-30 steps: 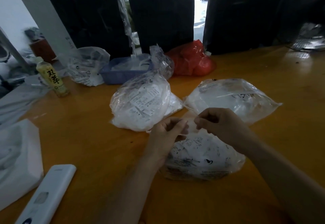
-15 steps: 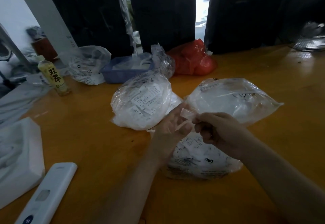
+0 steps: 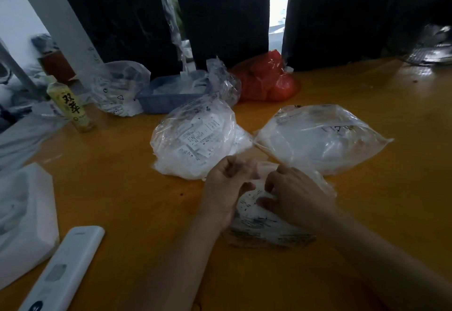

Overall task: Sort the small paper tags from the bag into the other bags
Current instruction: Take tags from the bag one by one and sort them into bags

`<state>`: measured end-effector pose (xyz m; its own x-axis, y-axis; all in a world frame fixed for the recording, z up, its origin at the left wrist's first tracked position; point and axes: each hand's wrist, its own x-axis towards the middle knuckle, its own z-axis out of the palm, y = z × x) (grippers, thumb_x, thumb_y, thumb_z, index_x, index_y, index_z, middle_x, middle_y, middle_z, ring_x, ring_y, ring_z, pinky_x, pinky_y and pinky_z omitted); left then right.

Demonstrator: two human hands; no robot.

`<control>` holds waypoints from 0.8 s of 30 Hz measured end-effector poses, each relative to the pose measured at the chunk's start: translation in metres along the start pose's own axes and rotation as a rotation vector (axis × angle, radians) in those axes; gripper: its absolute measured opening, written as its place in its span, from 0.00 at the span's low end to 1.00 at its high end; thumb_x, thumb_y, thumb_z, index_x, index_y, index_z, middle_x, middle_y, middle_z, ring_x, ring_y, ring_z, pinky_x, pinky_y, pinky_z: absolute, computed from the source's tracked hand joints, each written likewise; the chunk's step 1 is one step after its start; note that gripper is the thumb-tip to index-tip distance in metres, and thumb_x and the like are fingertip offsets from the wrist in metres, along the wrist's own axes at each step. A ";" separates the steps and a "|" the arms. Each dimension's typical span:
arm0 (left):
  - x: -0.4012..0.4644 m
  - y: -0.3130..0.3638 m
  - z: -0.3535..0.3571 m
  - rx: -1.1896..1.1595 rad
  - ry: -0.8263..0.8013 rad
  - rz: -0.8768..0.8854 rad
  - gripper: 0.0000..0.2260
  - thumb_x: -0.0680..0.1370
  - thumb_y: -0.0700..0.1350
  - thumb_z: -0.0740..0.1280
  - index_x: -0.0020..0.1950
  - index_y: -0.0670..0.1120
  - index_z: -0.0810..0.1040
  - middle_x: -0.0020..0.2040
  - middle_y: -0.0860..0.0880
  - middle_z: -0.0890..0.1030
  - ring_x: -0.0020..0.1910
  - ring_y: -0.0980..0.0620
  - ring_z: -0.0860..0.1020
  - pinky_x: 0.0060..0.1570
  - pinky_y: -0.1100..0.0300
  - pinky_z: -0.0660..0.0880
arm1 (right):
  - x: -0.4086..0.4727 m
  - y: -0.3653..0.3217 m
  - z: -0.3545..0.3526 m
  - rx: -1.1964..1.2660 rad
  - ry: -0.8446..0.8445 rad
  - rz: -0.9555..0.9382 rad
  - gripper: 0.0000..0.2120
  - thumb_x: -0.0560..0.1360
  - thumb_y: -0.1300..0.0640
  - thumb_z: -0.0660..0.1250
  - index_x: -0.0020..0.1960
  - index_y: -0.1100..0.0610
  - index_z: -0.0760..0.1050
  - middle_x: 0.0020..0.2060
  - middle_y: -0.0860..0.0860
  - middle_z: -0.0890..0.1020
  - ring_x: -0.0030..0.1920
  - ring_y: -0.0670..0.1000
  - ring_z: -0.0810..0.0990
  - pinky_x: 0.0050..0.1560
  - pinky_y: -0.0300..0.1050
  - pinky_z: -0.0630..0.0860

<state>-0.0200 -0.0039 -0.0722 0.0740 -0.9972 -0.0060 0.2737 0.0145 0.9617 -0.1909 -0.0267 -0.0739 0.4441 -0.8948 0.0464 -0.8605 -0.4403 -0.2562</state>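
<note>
Three clear plastic bags of small white paper tags lie on the orange table (image 3: 122,200). The nearest bag (image 3: 264,227) sits under my hands. My left hand (image 3: 227,186) grips the bag's twisted top at its left, fingers curled. My right hand (image 3: 296,193) pinches the plastic at the bag's mouth from the right. A second bag (image 3: 195,142) with printed tags showing lies just behind on the left. The third bag (image 3: 320,137) lies behind on the right. Whether a single tag is between my fingers is hidden.
A white remote (image 3: 66,269) and a white foam piece (image 3: 24,217) lie at the front left. A yellow drink bottle (image 3: 71,105), another clear bag (image 3: 117,88), a blue tray (image 3: 171,90) and a red bag (image 3: 266,78) stand along the back. Black blocks rise behind them.
Both hands have dropped from the lifted, twisted top down onto the nearest bag's mouth; the right hand now presses lower into the plastic.
</note>
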 end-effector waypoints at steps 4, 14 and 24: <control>0.000 0.001 0.000 -0.031 0.008 -0.021 0.14 0.69 0.48 0.79 0.51 0.48 0.82 0.41 0.49 0.85 0.41 0.53 0.84 0.39 0.62 0.80 | 0.003 0.008 -0.010 0.201 0.059 0.052 0.09 0.78 0.44 0.70 0.45 0.44 0.71 0.43 0.40 0.76 0.42 0.42 0.76 0.40 0.36 0.71; -0.001 -0.002 0.004 -0.225 0.011 -0.098 0.09 0.77 0.32 0.71 0.57 0.35 0.80 0.51 0.41 0.87 0.51 0.47 0.87 0.41 0.64 0.82 | 0.003 0.018 -0.030 0.925 0.397 0.183 0.05 0.80 0.57 0.70 0.53 0.48 0.79 0.36 0.44 0.84 0.34 0.43 0.82 0.33 0.33 0.76; -0.001 0.001 0.010 -0.384 0.076 -0.102 0.16 0.71 0.41 0.75 0.56 0.33 0.82 0.46 0.39 0.87 0.47 0.43 0.87 0.49 0.58 0.84 | 0.001 0.015 -0.037 1.023 0.463 0.158 0.09 0.79 0.61 0.71 0.55 0.51 0.79 0.40 0.46 0.86 0.38 0.45 0.86 0.39 0.33 0.80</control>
<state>-0.0293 -0.0032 -0.0683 0.0945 -0.9870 -0.1301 0.6205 -0.0438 0.7830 -0.2126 -0.0367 -0.0417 0.0308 -0.9699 0.2415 -0.1965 -0.2427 -0.9500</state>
